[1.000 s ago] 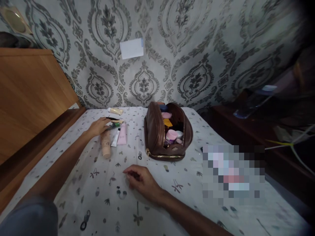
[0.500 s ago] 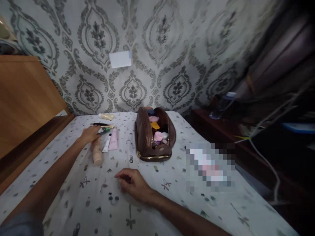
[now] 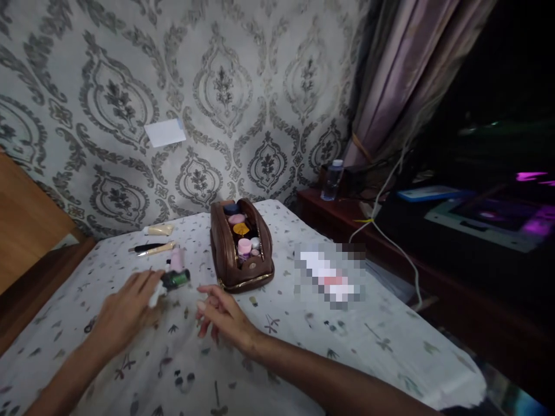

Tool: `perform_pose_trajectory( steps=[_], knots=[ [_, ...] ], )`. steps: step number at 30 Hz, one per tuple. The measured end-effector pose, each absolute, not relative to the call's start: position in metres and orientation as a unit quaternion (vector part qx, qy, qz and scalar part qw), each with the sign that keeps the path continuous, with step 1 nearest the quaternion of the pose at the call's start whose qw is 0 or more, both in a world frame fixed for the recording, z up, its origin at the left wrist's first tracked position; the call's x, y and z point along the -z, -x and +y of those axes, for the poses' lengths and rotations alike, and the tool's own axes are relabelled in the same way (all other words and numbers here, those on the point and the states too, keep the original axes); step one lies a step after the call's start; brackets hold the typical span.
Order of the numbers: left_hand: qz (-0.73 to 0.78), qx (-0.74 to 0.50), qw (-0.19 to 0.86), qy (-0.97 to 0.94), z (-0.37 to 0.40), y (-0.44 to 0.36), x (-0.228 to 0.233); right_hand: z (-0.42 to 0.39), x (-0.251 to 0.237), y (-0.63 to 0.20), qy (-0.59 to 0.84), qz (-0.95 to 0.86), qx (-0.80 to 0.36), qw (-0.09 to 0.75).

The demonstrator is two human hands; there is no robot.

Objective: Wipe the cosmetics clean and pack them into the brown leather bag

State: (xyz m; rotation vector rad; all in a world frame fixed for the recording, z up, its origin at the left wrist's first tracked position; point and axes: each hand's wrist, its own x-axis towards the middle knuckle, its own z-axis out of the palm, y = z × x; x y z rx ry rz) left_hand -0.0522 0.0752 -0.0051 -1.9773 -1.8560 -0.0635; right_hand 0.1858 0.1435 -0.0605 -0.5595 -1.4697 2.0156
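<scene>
While the left hand (image 3: 125,309) is pinching a green-capped tube (image 3: 171,282) at lower left of the frame, the right hand (image 3: 221,315) is hovering spread just beside; that fingertip hold looks likely to let it slip onto the bed (image 3: 347,346).

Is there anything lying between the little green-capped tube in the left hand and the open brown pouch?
Nothing visible blocks that stretch. The left hand holds the green-capped tube just left of the brown pouch, with only bare printed sheet between them. The pink tube lies behind it, off that line. The right hand sits nearer the camera, fingers spread.
</scene>
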Motion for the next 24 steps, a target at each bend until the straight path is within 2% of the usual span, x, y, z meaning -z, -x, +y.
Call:
perform_pose_trajectory(
  steps=[6, 16, 20, 24],
  knots=[
    [-0.542, 0.068, 0.257, 0.797, 0.049, -0.006, 0.025, 0.134, 0.057, -0.202, 0.253, -0.595, -0.691, 0.322],
    [-0.521, 0.155, 0.267, 0.795, 0.059, -0.063, 0.047, 0.127, 0.078, -0.205, 0.308, -0.698, -0.547, 0.346],
    [-0.563, 0.16, 0.254, 0.77, 0.069, -0.071, 0.057, 0.13, 0.083, -0.205, 0.334, -0.689, -0.545, 0.341],
    [-0.619, 0.151, 0.194, 0.746, 0.071, -0.046, 0.053, 0.13, 0.079, -0.205, 0.329, -0.629, -0.629, 0.315]
  ],
)
